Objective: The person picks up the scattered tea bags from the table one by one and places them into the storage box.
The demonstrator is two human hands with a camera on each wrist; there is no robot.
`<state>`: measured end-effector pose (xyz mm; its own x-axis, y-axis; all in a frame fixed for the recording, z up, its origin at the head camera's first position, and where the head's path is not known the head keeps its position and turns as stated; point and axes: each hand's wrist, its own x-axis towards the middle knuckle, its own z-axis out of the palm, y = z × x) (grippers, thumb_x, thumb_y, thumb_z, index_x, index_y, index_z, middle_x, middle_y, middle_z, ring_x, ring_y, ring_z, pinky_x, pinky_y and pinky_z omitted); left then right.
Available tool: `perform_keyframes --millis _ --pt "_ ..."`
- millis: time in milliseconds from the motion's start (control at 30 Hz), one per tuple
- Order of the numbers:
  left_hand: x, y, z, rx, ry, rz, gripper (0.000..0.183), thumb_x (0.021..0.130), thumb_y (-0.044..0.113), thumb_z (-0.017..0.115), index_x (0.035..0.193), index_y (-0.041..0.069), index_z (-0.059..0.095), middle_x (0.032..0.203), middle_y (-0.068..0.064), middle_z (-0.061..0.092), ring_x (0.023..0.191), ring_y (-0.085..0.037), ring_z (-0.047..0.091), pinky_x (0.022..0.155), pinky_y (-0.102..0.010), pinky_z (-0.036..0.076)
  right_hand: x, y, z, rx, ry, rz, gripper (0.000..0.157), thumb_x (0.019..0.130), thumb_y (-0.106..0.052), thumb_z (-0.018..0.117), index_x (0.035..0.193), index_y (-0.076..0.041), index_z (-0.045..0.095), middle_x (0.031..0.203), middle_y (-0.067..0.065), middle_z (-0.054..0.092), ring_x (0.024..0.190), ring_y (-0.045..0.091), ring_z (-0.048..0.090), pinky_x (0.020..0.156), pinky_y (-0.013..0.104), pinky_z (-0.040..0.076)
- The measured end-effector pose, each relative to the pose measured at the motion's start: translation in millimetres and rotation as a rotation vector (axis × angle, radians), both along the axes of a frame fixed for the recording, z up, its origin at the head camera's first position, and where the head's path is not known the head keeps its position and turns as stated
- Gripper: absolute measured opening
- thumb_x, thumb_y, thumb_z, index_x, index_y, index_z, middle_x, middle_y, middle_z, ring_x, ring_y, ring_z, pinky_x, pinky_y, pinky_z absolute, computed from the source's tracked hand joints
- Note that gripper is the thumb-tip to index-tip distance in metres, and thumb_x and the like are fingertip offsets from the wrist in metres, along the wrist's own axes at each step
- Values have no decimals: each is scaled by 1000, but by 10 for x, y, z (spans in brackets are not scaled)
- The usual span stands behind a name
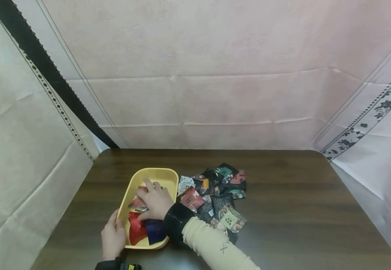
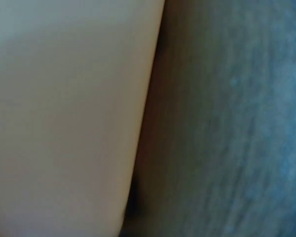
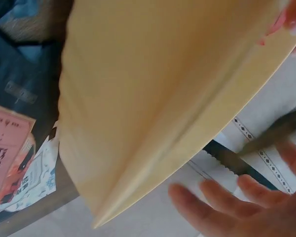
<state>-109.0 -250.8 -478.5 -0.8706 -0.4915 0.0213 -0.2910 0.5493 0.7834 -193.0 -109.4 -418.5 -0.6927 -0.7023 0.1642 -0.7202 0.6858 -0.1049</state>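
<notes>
Several packets [image 1: 136,229] lie in the yellow tray [image 1: 156,174], likely light, soft, slippery; I'd pinch their edges. My left hand [image 1: 112,237] grips the tray's rim; my right hand [image 1: 156,201] is spread over them.

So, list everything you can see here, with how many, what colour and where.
Tray: one, yellow, on the table's near left part.
Red packet: one, red, tray's near end.
Blue packet: one, dark blue, right of the red one.
Pinkish packet: at least one, partly hidden under the right hand.
Packet heap: many, overlapping, mostly dark with coloured labels, right of the tray.
Table: one, brown, underneath.
Cloth: count unclear, pale with patterned borders, around the table.
Band: one, black, back left.
Left hand: one, dark cuff, gripping the tray's left side.
Right hand: one, black cuff, cream sleeve, over the tray.
</notes>
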Motion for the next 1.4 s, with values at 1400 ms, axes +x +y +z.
perform_keyframes --millis 1400 --pt "-6 -28 10 -8 -17 -5 39 94 2 31 131 -7 38 123 -36 43 108 -50 44 87 -61 35 -603 2151 -484 -89 0 -379 59 78 -35 69 128 -9 51 134 23 38 121 43 35 82 57 42"
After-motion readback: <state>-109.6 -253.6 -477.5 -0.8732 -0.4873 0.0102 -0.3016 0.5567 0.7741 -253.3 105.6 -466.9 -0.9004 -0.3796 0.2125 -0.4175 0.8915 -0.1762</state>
